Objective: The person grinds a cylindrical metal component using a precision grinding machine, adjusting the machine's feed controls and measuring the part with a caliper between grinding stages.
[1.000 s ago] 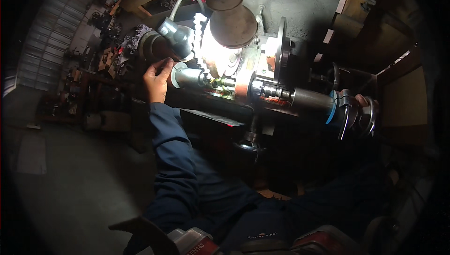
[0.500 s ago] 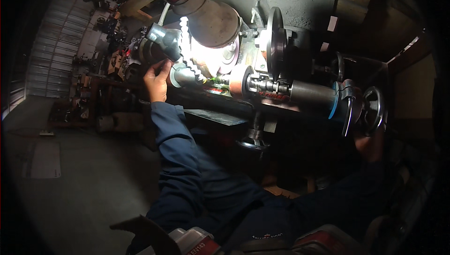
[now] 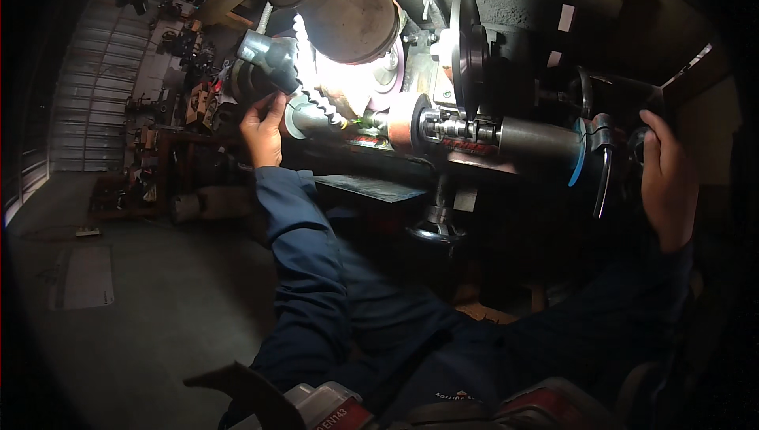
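The steel cylinder (image 3: pixel 540 143) lies with its long axis left to right, dipping slightly rightward, to the left of the right hand (image 3: pixel 668 181), the nearer one; those fingers bend, their hold unclear. The left hand (image 3: pixel 263 130) has thumb and forefinger close together at the lamp head's (image 3: pixel 273 60) lower edge, grip uncertain. The ridged shaft (image 3: pixel 462 129) sits between the hands, leftward of the cylinder.
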Action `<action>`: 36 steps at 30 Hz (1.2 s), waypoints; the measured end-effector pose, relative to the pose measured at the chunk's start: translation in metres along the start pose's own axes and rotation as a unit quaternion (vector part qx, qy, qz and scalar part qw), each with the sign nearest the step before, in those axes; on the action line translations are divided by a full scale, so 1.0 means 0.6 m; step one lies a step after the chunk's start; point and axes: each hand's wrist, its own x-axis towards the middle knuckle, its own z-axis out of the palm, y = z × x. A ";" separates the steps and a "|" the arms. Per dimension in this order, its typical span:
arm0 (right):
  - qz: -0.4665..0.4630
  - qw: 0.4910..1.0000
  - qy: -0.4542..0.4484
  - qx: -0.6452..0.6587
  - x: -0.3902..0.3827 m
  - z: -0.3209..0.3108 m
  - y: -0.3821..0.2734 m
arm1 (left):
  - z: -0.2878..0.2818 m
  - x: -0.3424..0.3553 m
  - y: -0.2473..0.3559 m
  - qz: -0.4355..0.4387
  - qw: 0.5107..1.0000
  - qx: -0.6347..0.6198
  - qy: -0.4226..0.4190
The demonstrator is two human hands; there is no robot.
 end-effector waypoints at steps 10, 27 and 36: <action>-0.014 0.986 -0.165 -0.014 0.062 0.010 0.071 | 0.000 0.000 -0.001 -0.002 1.000 0.002 0.000; 0.001 0.939 -0.342 -0.008 0.161 0.038 0.093 | -0.030 0.011 0.016 0.105 0.964 0.208 -0.128; -0.088 0.965 0.231 -0.086 -0.137 0.042 -0.004 | -0.053 -0.038 0.003 0.157 0.970 0.172 -0.068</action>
